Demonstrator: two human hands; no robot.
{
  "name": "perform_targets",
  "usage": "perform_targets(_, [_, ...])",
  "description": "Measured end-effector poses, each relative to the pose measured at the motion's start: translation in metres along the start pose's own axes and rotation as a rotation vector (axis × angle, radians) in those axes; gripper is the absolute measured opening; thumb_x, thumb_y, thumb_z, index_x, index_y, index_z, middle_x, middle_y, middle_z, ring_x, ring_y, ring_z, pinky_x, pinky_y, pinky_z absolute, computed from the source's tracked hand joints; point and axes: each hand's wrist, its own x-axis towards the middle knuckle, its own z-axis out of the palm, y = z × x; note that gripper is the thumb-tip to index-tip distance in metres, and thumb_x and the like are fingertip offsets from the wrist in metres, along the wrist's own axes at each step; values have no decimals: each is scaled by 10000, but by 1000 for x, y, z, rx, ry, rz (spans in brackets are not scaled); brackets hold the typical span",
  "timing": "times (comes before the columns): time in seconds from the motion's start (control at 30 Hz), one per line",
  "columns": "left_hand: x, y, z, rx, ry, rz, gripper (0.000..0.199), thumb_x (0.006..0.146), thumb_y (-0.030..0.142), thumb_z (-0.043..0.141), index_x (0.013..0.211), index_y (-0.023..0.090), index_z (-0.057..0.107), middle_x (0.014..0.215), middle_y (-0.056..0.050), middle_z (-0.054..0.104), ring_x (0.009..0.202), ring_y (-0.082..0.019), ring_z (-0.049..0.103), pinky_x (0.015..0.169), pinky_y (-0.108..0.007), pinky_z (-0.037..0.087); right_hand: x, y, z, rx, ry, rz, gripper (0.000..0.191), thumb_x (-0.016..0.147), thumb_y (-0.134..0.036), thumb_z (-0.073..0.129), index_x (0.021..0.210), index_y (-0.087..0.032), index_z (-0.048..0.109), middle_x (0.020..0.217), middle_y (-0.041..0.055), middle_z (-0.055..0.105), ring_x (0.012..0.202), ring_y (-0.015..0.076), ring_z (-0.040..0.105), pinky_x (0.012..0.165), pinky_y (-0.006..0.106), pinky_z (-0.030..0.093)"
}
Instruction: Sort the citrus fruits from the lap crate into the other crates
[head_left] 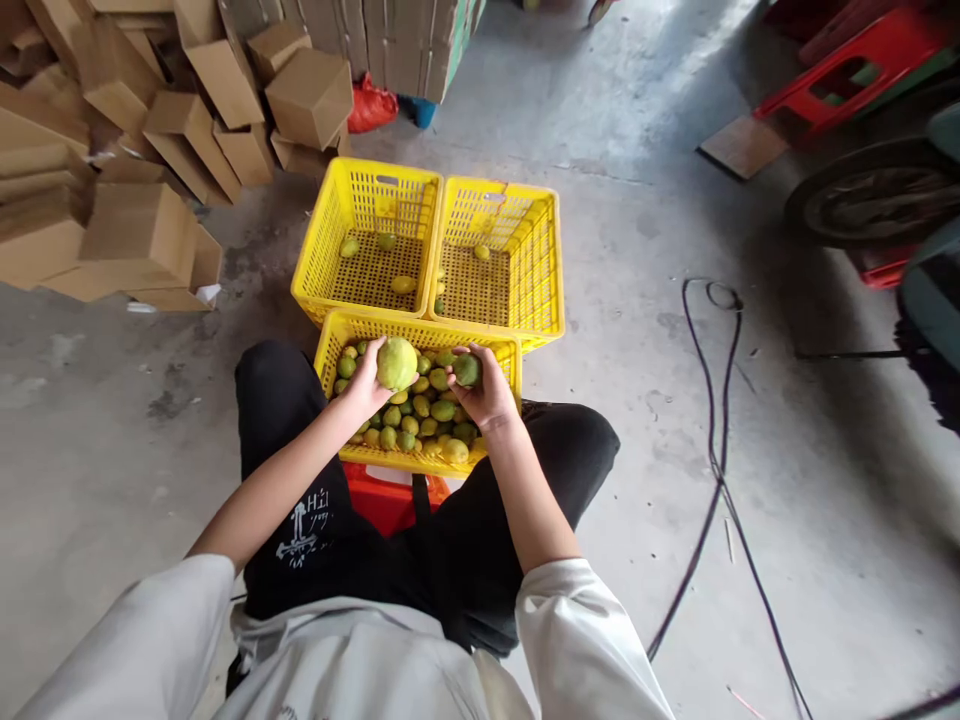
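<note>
A grey concrete floor [637, 420], stained and dusty, fills the scene in daylight. Cardboard boxes [135, 130] pile along its far-left edge. A black cable [720, 470] snakes across its right side. A red plastic stool [847, 75] and a dark tyre [877, 200] sit at the far-right corner.

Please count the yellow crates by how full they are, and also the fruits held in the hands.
Yellow crate full of fruit: 1
Yellow crates nearly empty: 2
Fruit in left hand, large, yellow-green: 1
Fruit in right hand, small, green: 1
Total: 3 crates, 2 held fruits
</note>
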Motion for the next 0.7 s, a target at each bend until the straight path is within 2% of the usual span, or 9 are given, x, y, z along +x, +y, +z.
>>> perform_targets(0.13, [8,-8,5,-35,-38,-129,328,1006,364,389,1045,171,651,849,-110,706,845,-252,713,704,-367,614,11,10,3,88,52,153,190,894,-313,542,746,-205,589,596,-1,585,541,119,551,426,182,481])
perform_targets(0.23, [9,-11,6,-24,-35,-169,372,1009,391,370,1027,160,661,771,-104,688,730,-230,698,629,-336,595,15,17,3,93,5,208,191,899,-335,550,765,-207,593,643,19,619,575,134,577,439,198,501])
perform_targets(0.3, [10,-12,5,5,-44,-167,397,990,474,424,969,156,660,740,-93,676,646,-198,667,572,-295,569,16,20,4,96,-47,198,207,886,-378,593,773,-204,598,668,23,625,601,138,590,450,202,512])
perform_targets(0.37, [12,-12,3,56,-61,-151,366,932,504,552,909,154,654,735,-83,671,624,-179,651,562,-275,560,17,21,5,96,-70,156,209,848,-387,663,773,-205,595,681,15,623,610,135,590,449,199,515])
perform_targets(0.47, [15,-12,0,96,-57,-93,214,830,362,724,852,166,642,757,-62,672,670,-165,658,632,-272,582,19,21,7,86,-62,78,186,778,-285,752,785,-214,581,683,-18,606,584,109,572,447,175,511])
perform_targets(0.57, [17,-12,-3,40,2,-39,168,816,309,730,830,177,628,780,-38,672,696,-145,652,705,-288,599,22,21,6,109,-50,59,176,764,-212,736,797,-221,564,683,-34,594,577,102,573,459,168,515])
perform_targets(0.7, [19,-9,-3,-29,10,-63,182,878,374,633,879,193,647,767,-44,666,735,-173,667,717,-313,608,29,22,-1,128,-50,85,144,852,-327,599,781,-213,547,649,-9,586,573,128,576,447,202,508])
